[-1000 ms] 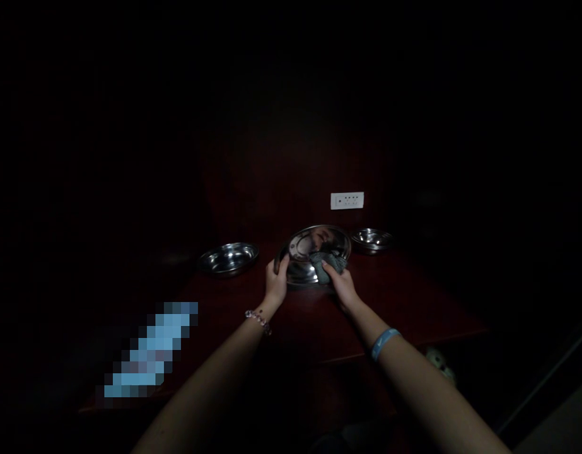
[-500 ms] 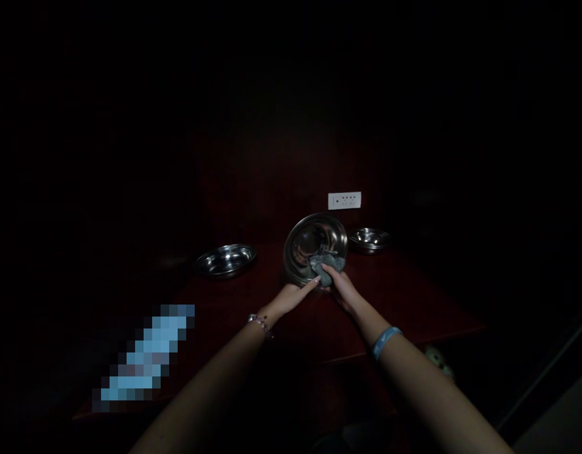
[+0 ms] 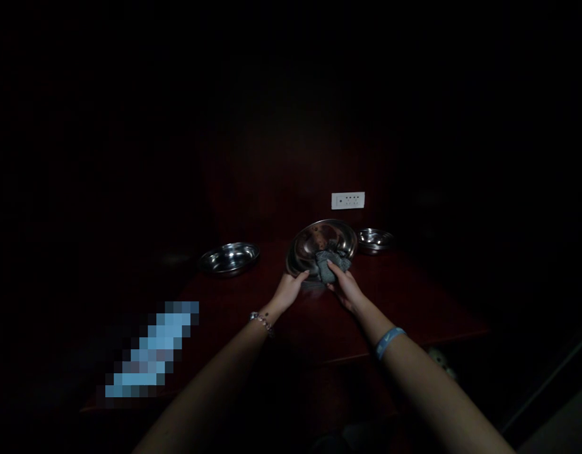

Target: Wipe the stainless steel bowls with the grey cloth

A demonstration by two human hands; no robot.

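A shiny metal bowl (image 3: 302,249) is held tilted above the dark red table, its inside partly facing me. My left hand (image 3: 291,289) grips its lower left rim, with the thumb on the near edge. My right hand (image 3: 346,285) is closed on a grey cloth (image 3: 327,268), which lies against the bowl's lower right rim and inside. The right thumb presses on top of the cloth; the fingers beneath are mostly hidden.
On the red table (image 3: 272,328), a shallow metal bowl (image 3: 230,259) stands left and smaller stacked metal bowls (image 3: 374,242) stand right. A pixelated blue item (image 3: 153,350) lies front left. A white socket panel (image 3: 348,200) is on the back wall.
The held bowl has tipped flatter and shifted slightly right. My right hand and the cloth have moved a little right, and my left thumb is farther from the cloth.
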